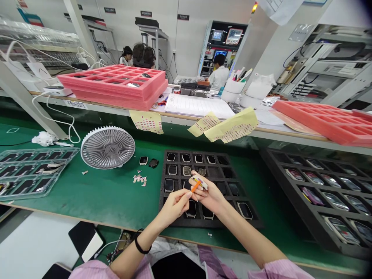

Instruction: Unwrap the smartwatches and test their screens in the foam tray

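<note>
My left hand (176, 206) is closed in a pinch on a thin orange stick (196, 186), which looks like a plastic pry tool. The stick's far end touches a small silvery part (204, 184) with yellow and purple bits, perhaps a watch case. That part sits in the curled fingers of my right hand (209, 195). Both hands are above a black foam tray (209, 224) holding several square watch cases, such as one at the upper left (171, 157). My fingers hide some of the tray's compartments and most of the small part.
Left of the tray are two loose watch parts (143, 160), pale scraps (140, 179) and a round fan (108, 147). Clear plastic trays (35, 174) lie far left. At right, another black foam tray (305, 201) holds watch parts. Pink foam trays (113, 97) stand on the shelf overhead.
</note>
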Tool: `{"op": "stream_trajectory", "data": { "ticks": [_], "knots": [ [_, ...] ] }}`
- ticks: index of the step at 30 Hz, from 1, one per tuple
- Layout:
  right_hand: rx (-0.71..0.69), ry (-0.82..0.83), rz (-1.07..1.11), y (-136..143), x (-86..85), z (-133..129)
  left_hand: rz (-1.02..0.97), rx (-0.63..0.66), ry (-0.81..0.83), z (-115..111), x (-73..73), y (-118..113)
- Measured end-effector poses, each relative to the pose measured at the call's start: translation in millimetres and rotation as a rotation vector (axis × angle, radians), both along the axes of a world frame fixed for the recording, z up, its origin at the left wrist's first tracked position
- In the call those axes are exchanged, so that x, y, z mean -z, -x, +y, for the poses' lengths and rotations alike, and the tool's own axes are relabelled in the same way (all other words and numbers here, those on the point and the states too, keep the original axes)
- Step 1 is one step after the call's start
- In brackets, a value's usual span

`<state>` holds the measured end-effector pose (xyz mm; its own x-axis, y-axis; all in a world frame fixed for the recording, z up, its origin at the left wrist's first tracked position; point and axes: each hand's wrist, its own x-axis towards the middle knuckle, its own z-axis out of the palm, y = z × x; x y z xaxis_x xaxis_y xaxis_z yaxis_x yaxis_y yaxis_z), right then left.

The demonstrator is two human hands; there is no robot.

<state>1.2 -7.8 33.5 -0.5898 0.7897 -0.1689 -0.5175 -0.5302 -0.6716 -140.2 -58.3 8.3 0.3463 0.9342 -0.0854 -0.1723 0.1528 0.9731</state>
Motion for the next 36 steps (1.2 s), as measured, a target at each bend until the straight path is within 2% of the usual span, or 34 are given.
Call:
{"op": "stream_trajectory", "data": {
  "ticks": [5,9,14,16,17,19,20,21,23,25,27,31,36],
  "knots": [
    [0.180,-0.055,-0.162,1,2.8,-3,-0.016,-0.116,0.008,6,-6.4,1],
    [0.209,-0.189,-0.382,8,8.1,-11,-0.059,-0.189,-0.026,11,-10.6,-3],
    [0.206,-0.400,-0.547,12,15.3,-14,-0.039,-0.209,0.067,10,-4.5,-2],
    [0.284,-0.490,-0.641,1,19.8,-2,-0.009,-0.224,0.076,9,0.3,8],
    [0.371,-0.551,-0.720,-9,22.7,7,0.021,-0.249,0.067,10,3.2,16],
    [0.583,-0.702,-0.951,-37,29.9,31,0.138,-0.341,0.015,12,10.2,40],
    [0.631,-0.770,-1.108,-53,34.3,44,0.241,-0.393,-0.032,14,14.3,54],
    [0.587,-0.819,-1.283,-68,39.1,56,0.378,-0.446,-0.096,16,18.4,68],
    [0.542,-0.815,-1.393,-94,48.9,75,0.692,-0.518,-0.183,18,26.2,96],
    [0.496,-0.824,-1.464,-109,57.2,84,0.930,-0.530,-0.178,19,31.3,116],
    [0.470,-0.863,-1.522,-112,62.2,85,1.075,-0.528,-0.125,18,32.3,126],
    [0.436,-0.968,-1.604,-98,63.4,79,1.127,-0.559,-0.072,16,25.3,125],
    [0.293,-1.007,-1.591,-77,62.5,86,1.042,-0.526,-0.151,16,21.2,111]
  ]
}}
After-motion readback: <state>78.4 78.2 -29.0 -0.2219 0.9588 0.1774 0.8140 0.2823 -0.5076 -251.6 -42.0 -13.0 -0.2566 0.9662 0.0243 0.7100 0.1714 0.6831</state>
